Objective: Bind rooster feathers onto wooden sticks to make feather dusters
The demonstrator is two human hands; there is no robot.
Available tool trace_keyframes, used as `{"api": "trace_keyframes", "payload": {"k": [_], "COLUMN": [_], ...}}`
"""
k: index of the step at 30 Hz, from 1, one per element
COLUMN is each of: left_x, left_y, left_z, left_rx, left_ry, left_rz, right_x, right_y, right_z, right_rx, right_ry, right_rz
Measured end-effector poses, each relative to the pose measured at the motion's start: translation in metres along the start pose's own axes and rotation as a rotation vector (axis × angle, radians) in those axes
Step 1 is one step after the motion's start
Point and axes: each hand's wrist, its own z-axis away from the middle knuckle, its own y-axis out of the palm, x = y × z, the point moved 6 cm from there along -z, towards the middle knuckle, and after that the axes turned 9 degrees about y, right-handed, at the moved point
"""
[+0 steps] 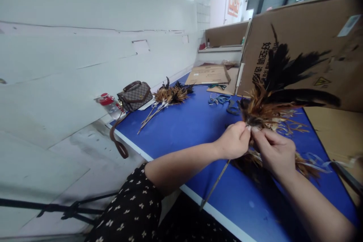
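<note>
In the head view, my left hand is closed round the base of a bunch of brown and black feathers on a thin stick. The stick slants down from under this fist past the table's front edge. My right hand presses thumb and finger together at the same feather base, thumb tips nearly touching. Long dark plumes fan up and to the right. What lies between the fingertips is hidden. More loose brown feathers lie on the table beneath and beside my right hand.
On the blue table lie feather bunches on sticks, blue ties and flat cardboard. A patterned handbag and a red-capped bottle stand at the left edge. A tall cardboard sheet borders the right. A black tripod stands lower left.
</note>
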Motion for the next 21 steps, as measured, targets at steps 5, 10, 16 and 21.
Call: {"api": "trace_keyframes", "payload": {"k": [5, 10, 16, 21], "left_x": [0.007, 0.024, 0.033, 0.041], "left_y": [0.002, -0.001, -0.007, -0.005], "left_z": [-0.017, -0.021, -0.03, -0.032], "left_rx": [0.072, 0.115, 0.075, 0.006], "left_ry": [0.139, 0.09, 0.041, 0.001], "left_rz": [-0.447, -0.542, -0.498, -0.308], "right_x": [-0.006, -0.008, -0.012, -0.016], "right_y": [0.001, 0.004, 0.012, 0.005], "right_z": [-0.004, -0.005, -0.007, -0.013], "right_rx": [-0.038, -0.037, -0.071, -0.1], "right_ry": [0.05, 0.046, 0.009, -0.019], "right_rz": [0.096, 0.155, 0.181, 0.253]}}
